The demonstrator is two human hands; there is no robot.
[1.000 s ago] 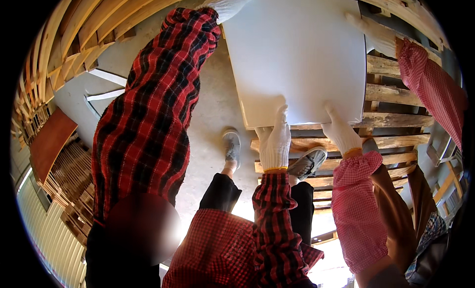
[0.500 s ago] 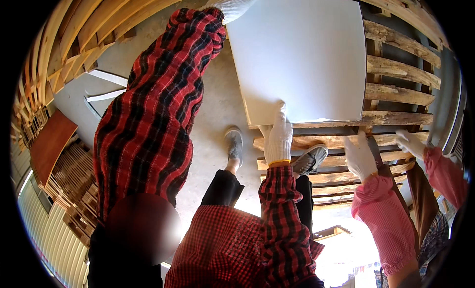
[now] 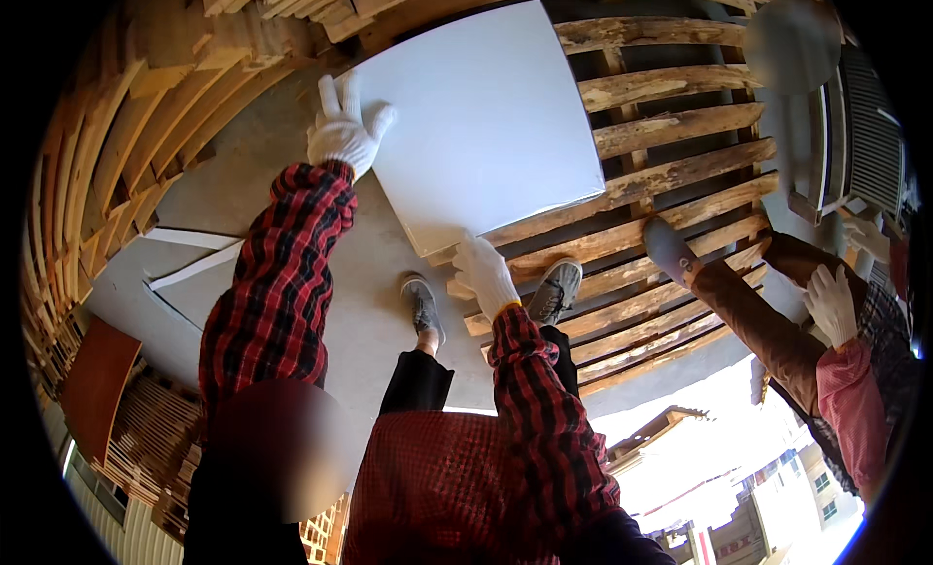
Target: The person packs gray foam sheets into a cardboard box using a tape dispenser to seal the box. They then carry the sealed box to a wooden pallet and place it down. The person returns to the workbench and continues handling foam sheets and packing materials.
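Note:
A flat white rectangular board, or a low stack of such sheets, lies on a slatted wooden pallet. At its left edge, my left hand, in a white knit glove, is open with fingers spread, the thumb side over the border. My right hand, gloved alike, is closed at the near edge with the thumb tip on top; the fingers at the edge are partly hidden. Both of my sleeves are red and black plaid. My shoes show just below the board, one beside the pallet slats.
Stacked curved-looking timber stands along the left and far side. A brown panel lies on slatted stacks at left. At right, a co-worker's gloved hand and brown-trousered leg are near the pallet. White floor lines mark the concrete.
My left hand has come off the board's far left corner, back along its left side, fingers now spread. My view has turned, shifting the board leftward. The co-worker's hands have moved away rightward.

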